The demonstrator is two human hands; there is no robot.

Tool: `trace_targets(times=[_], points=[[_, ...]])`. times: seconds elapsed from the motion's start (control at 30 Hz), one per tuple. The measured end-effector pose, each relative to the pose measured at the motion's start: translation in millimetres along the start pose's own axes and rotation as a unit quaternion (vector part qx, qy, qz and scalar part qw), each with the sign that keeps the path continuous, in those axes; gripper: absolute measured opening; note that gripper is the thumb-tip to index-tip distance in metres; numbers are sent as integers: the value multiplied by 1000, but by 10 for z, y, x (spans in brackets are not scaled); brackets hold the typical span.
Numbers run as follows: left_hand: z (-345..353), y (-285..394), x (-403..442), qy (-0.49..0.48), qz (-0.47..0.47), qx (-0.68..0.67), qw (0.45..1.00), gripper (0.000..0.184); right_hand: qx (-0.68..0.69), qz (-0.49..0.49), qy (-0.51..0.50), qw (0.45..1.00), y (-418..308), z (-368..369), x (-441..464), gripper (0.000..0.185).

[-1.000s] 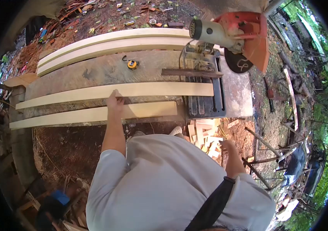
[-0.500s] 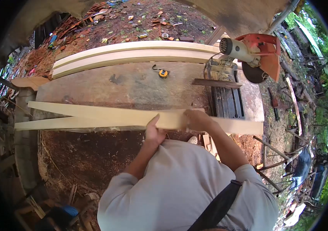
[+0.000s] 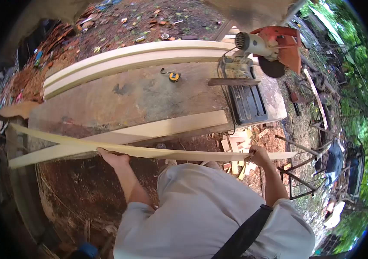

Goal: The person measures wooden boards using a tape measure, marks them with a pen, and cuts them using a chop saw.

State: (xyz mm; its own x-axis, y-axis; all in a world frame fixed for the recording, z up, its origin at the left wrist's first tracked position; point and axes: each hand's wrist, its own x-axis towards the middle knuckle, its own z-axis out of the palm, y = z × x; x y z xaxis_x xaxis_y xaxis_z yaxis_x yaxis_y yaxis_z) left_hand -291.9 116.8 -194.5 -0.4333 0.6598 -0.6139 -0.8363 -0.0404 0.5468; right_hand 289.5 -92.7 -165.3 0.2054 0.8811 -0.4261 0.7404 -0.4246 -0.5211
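Note:
A long pale wooden board point(image 3: 179, 154) slants across in front of my body, tilted partly on edge. My right hand point(image 3: 259, 156) is closed round it near its right end. Farther left, my left hand point(image 3: 114, 158) holds the same board at its near edge, some fingers hidden by the wood. A second pale board point(image 3: 166, 128) lies across the worktable point(image 3: 149, 93), and the held board crosses over it at the left.
Several long boards point(image 3: 136, 57) lie along the table's far side. A yellow tape measure point(image 3: 174, 77) rests mid-table. A red cut-off saw point(image 3: 274, 49) stands at the right with its disc raised. Wood offcuts point(image 3: 238, 146) lie on the ground, beside a metal-legged stand point(image 3: 298, 172).
The held board has swung toward my body at its right end, apart from the second board. My hands have spread wide, left hand leftward, right hand rightward. The view has shifted slightly.

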Motion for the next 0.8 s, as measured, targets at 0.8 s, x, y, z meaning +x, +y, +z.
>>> trace_targets(times=[0.8], points=[[1912,504,-1891,-185,446,243,841,34,381,-29,638,669,422,-1544,-777,33]])
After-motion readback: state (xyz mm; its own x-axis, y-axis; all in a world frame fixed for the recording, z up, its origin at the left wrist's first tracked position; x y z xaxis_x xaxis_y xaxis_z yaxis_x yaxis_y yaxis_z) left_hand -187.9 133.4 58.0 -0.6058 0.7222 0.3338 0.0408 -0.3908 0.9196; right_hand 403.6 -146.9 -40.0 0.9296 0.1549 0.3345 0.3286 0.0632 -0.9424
